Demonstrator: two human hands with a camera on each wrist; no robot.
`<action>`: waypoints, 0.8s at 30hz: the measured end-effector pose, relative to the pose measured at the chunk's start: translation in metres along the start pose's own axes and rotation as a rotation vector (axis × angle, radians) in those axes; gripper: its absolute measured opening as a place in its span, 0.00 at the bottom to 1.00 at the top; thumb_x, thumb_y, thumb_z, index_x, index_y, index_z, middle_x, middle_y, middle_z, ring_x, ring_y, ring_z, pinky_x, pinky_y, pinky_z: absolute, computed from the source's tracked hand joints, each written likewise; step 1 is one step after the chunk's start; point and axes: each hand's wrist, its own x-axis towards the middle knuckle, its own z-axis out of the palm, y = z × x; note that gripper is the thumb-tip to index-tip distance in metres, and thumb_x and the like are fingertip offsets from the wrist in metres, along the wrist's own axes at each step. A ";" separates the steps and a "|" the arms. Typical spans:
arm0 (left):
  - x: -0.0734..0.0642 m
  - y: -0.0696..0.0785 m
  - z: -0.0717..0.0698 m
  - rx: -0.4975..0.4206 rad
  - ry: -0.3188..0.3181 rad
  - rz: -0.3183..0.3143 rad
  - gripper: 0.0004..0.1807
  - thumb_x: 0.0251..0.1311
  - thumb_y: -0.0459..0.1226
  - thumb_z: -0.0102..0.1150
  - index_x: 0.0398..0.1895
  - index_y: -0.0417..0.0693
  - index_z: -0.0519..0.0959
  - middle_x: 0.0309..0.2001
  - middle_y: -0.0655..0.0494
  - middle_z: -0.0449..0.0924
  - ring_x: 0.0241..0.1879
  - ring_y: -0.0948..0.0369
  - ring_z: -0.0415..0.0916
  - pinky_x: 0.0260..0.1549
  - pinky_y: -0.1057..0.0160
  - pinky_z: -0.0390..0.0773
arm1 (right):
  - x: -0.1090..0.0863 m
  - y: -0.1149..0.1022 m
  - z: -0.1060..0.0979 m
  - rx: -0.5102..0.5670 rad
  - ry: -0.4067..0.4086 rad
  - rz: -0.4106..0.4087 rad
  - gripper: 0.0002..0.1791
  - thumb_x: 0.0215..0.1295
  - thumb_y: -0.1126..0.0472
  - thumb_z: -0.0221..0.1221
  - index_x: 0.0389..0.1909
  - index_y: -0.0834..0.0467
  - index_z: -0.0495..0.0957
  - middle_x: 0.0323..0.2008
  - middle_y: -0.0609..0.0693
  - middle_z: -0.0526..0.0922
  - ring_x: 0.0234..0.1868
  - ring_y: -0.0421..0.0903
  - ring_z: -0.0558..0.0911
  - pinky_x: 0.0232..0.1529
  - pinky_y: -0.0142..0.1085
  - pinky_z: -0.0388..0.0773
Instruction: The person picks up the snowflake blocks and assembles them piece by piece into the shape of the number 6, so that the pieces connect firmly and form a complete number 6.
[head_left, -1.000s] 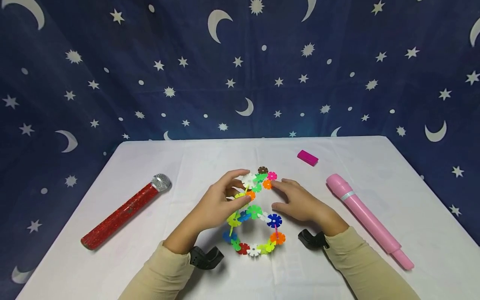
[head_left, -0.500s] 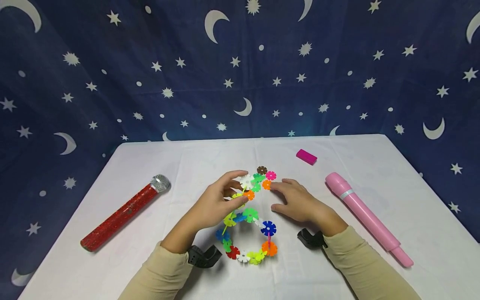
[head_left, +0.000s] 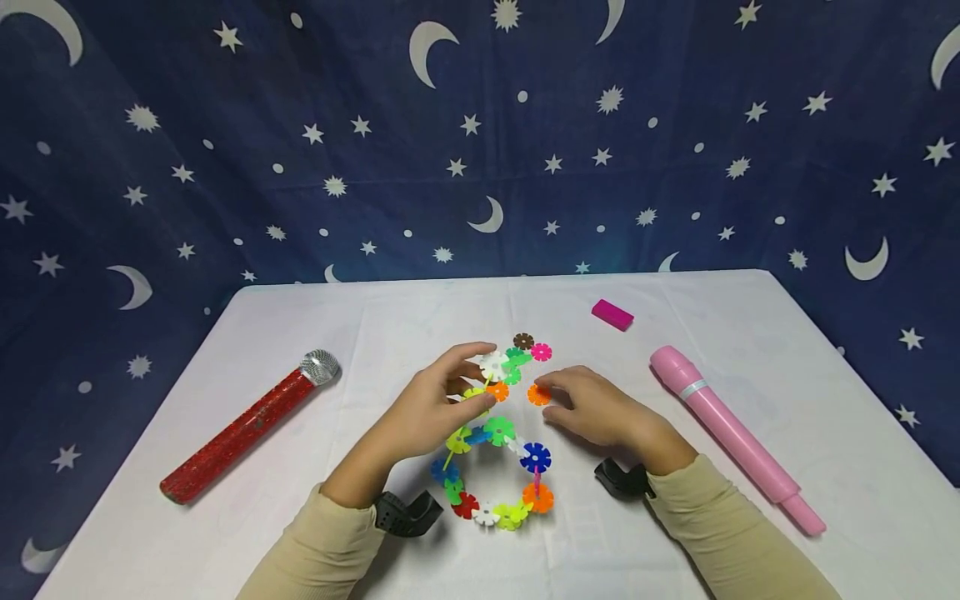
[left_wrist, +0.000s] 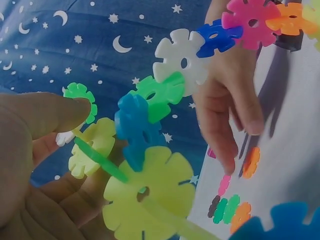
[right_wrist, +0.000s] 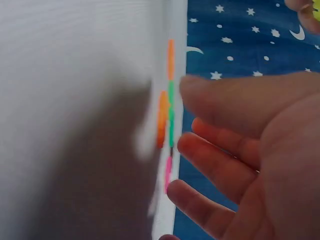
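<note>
My left hand [head_left: 435, 408] pinches the upper end of a chain of colourful plastic snowflake discs [head_left: 498, 431]. The chain's lower part loops into a ring above the table in the head view. In the left wrist view the thumb overlaps a green disc [left_wrist: 80, 97], beside a large yellow disc [left_wrist: 150, 195]. My right hand [head_left: 600, 408] hovers low over the table, fingers loosely extended, nearest a loose orange disc [head_left: 538, 395]. Whether a fingertip touches that disc I cannot tell. Beyond lie loose discs: brown [head_left: 523, 341], pink [head_left: 542, 352], green [head_left: 512, 376] and another orange [head_left: 497, 392].
A red microphone [head_left: 251, 425] with a silver head lies on the left of the white-covered table [head_left: 405, 321]. To the right is a pink microphone-shaped stick [head_left: 738, 437]. A small magenta block [head_left: 612, 315] sits at the back. A starry blue cloth [head_left: 405, 150] hangs behind.
The loose orange disc by my right hand has slid towards me, away from the pink one. The chain's ring has swung slightly left and towards me. My left hand keeps its grip.
</note>
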 end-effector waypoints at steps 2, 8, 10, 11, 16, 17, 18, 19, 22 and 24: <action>0.000 0.000 0.000 -0.001 -0.003 -0.004 0.31 0.65 0.36 0.64 0.71 0.52 0.69 0.54 0.48 0.79 0.48 0.54 0.80 0.47 0.54 0.80 | 0.001 0.001 0.002 -0.021 0.000 -0.014 0.24 0.67 0.60 0.62 0.63 0.62 0.76 0.59 0.58 0.78 0.65 0.61 0.70 0.67 0.57 0.63; -0.001 0.001 -0.001 -0.002 -0.018 -0.002 0.29 0.66 0.36 0.62 0.70 0.51 0.68 0.57 0.44 0.76 0.46 0.55 0.80 0.46 0.55 0.80 | 0.004 0.001 0.004 -0.056 0.017 -0.039 0.21 0.64 0.63 0.65 0.57 0.62 0.80 0.53 0.55 0.82 0.59 0.58 0.74 0.63 0.55 0.67; -0.001 0.001 -0.001 -0.006 -0.022 0.000 0.29 0.66 0.35 0.61 0.70 0.49 0.68 0.57 0.43 0.76 0.46 0.55 0.80 0.46 0.55 0.79 | 0.004 -0.001 0.004 -0.052 0.018 -0.036 0.19 0.62 0.63 0.66 0.55 0.61 0.82 0.50 0.53 0.82 0.56 0.57 0.75 0.62 0.54 0.69; -0.001 0.001 -0.001 -0.009 -0.024 0.001 0.29 0.66 0.35 0.61 0.70 0.49 0.68 0.57 0.43 0.76 0.46 0.55 0.80 0.46 0.56 0.79 | 0.004 -0.001 0.004 -0.048 0.015 -0.030 0.18 0.62 0.64 0.66 0.54 0.60 0.82 0.49 0.52 0.83 0.56 0.56 0.75 0.62 0.54 0.69; -0.002 0.001 -0.001 -0.015 -0.026 -0.001 0.29 0.66 0.35 0.61 0.70 0.49 0.67 0.58 0.43 0.75 0.48 0.54 0.79 0.47 0.56 0.78 | 0.004 -0.003 0.002 -0.021 0.005 -0.012 0.14 0.61 0.66 0.67 0.49 0.60 0.83 0.42 0.48 0.81 0.47 0.50 0.77 0.56 0.49 0.74; -0.002 0.001 0.000 -0.015 -0.027 -0.001 0.29 0.66 0.35 0.61 0.70 0.49 0.67 0.58 0.43 0.75 0.48 0.54 0.79 0.47 0.56 0.78 | 0.004 -0.003 0.000 -0.004 0.008 -0.010 0.13 0.61 0.66 0.67 0.48 0.60 0.83 0.39 0.47 0.80 0.44 0.48 0.77 0.53 0.46 0.75; -0.002 0.001 0.000 -0.015 -0.027 -0.001 0.29 0.66 0.35 0.61 0.70 0.49 0.67 0.58 0.43 0.75 0.48 0.54 0.79 0.47 0.56 0.78 | 0.003 -0.004 -0.002 0.030 0.024 -0.007 0.11 0.62 0.66 0.67 0.45 0.59 0.83 0.37 0.46 0.79 0.41 0.47 0.77 0.50 0.44 0.76; -0.002 0.000 0.000 -0.014 -0.027 -0.002 0.29 0.66 0.35 0.61 0.70 0.49 0.67 0.58 0.43 0.75 0.48 0.54 0.79 0.47 0.56 0.78 | 0.002 -0.005 -0.005 0.074 0.048 0.002 0.09 0.62 0.65 0.67 0.44 0.58 0.83 0.34 0.45 0.79 0.38 0.46 0.76 0.46 0.41 0.77; -0.002 0.000 0.001 -0.006 -0.029 -0.003 0.29 0.66 0.35 0.61 0.69 0.50 0.67 0.57 0.44 0.76 0.48 0.54 0.79 0.46 0.56 0.79 | -0.003 -0.011 -0.016 0.303 0.155 0.006 0.08 0.64 0.66 0.66 0.43 0.60 0.81 0.31 0.46 0.80 0.33 0.48 0.80 0.39 0.37 0.79; -0.001 0.000 0.001 0.001 -0.029 -0.002 0.29 0.66 0.35 0.61 0.69 0.50 0.68 0.56 0.44 0.76 0.48 0.54 0.79 0.46 0.56 0.79 | -0.007 -0.016 -0.024 0.472 0.253 -0.020 0.11 0.64 0.68 0.66 0.46 0.63 0.78 0.31 0.50 0.82 0.31 0.52 0.84 0.39 0.36 0.81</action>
